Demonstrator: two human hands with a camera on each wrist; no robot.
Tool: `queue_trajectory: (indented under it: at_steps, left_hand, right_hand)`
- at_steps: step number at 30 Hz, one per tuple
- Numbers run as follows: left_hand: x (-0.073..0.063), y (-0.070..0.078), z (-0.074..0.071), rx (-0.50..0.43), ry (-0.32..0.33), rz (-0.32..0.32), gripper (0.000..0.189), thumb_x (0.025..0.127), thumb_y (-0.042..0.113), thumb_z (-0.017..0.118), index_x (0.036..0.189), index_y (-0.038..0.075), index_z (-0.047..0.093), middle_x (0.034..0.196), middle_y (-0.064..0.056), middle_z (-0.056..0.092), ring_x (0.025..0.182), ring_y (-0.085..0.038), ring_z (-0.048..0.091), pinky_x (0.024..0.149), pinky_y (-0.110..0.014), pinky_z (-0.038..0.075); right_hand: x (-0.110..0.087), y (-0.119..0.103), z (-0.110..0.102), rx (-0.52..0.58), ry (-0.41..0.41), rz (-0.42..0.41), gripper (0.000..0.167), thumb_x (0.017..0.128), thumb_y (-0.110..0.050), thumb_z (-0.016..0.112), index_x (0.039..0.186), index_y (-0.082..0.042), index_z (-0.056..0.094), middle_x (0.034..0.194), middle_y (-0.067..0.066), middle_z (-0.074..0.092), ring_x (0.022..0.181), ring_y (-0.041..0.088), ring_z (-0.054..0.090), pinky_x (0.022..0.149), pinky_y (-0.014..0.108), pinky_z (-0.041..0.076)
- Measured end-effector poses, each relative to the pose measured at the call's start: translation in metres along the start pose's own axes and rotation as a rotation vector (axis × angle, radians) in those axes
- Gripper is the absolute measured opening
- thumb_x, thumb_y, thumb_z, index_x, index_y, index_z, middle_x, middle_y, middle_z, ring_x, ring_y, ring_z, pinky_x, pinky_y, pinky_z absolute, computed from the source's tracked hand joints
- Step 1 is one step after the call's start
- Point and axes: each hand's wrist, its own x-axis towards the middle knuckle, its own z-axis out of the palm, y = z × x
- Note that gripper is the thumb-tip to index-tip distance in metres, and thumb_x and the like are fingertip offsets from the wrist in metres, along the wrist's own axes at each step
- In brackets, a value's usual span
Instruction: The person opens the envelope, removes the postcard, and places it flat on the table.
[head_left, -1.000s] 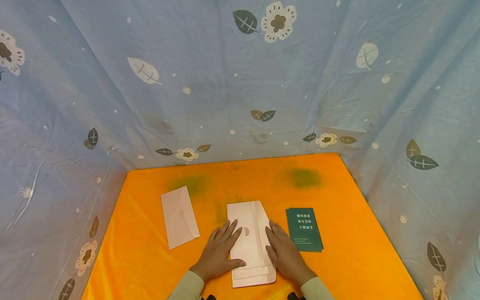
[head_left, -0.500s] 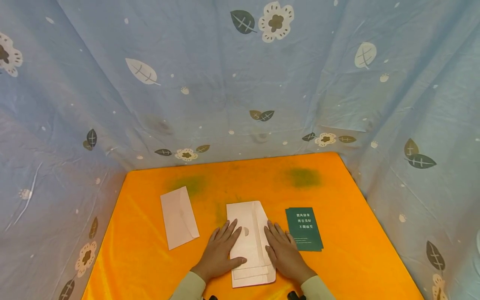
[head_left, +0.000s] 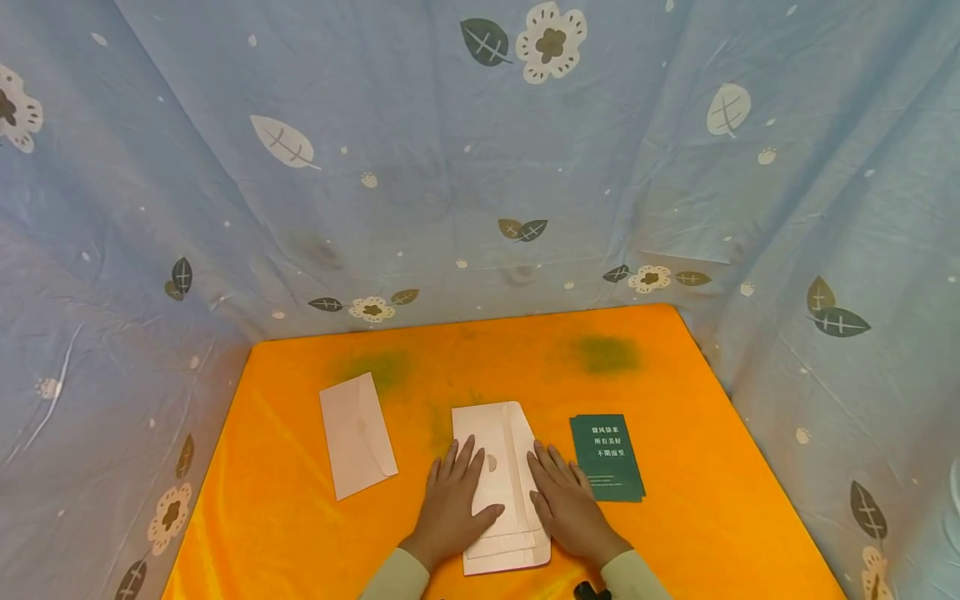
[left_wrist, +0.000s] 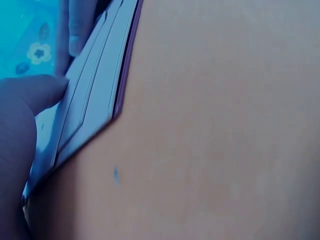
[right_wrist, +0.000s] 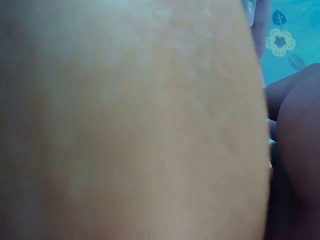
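A small stack of pale pink envelopes (head_left: 491, 423) lies at the front middle of the table in the head view, flaps toward the right. My left hand (head_left: 452, 510) rests on its left side with straight fingers, the thumb lying across the paper. On the right edge rests my right hand (head_left: 567, 502), fingers extended and pointing away from me. The left wrist view shows the layered lower edges of the envelopes (left_wrist: 102, 80) beside the left thumb (left_wrist: 42, 92). In the right wrist view, little of the right hand (right_wrist: 305, 130) shows and the envelopes are mostly out of sight.
A single pink envelope (head_left: 358, 437) lies to the left. Dark green cards with white printed characters (head_left: 608, 458) are stacked at the right, close to my right fingers. An orange cloth (head_left: 480, 358) covers the table, with a blue patterned curtain (head_left: 420, 167) around it.
My left hand has shifted slightly right and turned more upright on the envelopes, its thumb reaching further in. The right hand stays almost still.
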Motion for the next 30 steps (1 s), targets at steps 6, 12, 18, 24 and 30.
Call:
queue_trajectory:
  at_steps: [6,12,18,24,30]
  left_hand:
    - [0.001,0.011,0.006,0.001,0.017,-0.059,0.091,0.100,0.059,0.071,0.166,0.003,0.043,0.178,-0.016,0.023,0.162,-0.044,0.017,0.121,-0.073,0.020]
    - [0.001,0.022,0.015,-0.019,0.083,-0.076,0.088,0.101,0.051,0.073,0.164,-0.003,0.042,0.176,-0.022,0.023,0.161,-0.045,0.019,0.120,-0.074,0.021]
    - [0.001,0.029,0.020,-0.010,0.103,-0.093,0.088,0.102,0.050,0.072,0.165,-0.003,0.041,0.177,-0.022,0.021,0.162,-0.042,0.018,0.121,-0.072,0.020]
    - [0.002,0.035,0.023,0.009,0.118,-0.104,0.087,0.101,0.050,0.073,0.164,-0.003,0.042,0.177,-0.021,0.023,0.162,-0.042,0.019,0.122,-0.070,0.021]
    - [0.002,0.040,0.025,0.013,0.114,-0.121,0.084,0.101,0.045,0.072,0.163,-0.004,0.043,0.176,-0.021,0.024,0.162,-0.040,0.020,0.123,-0.068,0.021]
  right_hand:
    - [0.000,0.000,0.000,0.000,-0.001,0.003,0.061,0.113,-0.028,0.058,0.168,-0.007,0.041,0.177,0.010,0.027,0.163,0.034,0.020,0.125,0.064,0.015]
    - [-0.002,0.002,0.000,-0.007,0.009,-0.026,0.062,0.112,-0.026,0.059,0.168,-0.005,0.040,0.177,0.012,0.027,0.163,0.035,0.021,0.123,0.065,0.017]
    - [-0.002,0.003,0.001,-0.017,0.016,-0.034,0.062,0.112,-0.026,0.059,0.168,-0.005,0.040,0.177,0.011,0.027,0.163,0.035,0.021,0.123,0.065,0.018]
    - [-0.003,0.002,0.000,-0.012,0.017,-0.034,0.062,0.112,-0.025,0.059,0.168,-0.005,0.040,0.177,0.012,0.028,0.162,0.036,0.022,0.123,0.065,0.018]
    - [-0.003,0.001,-0.001,-0.008,0.016,-0.032,0.062,0.112,-0.025,0.059,0.168,-0.005,0.041,0.177,0.011,0.028,0.162,0.036,0.022,0.123,0.065,0.018]
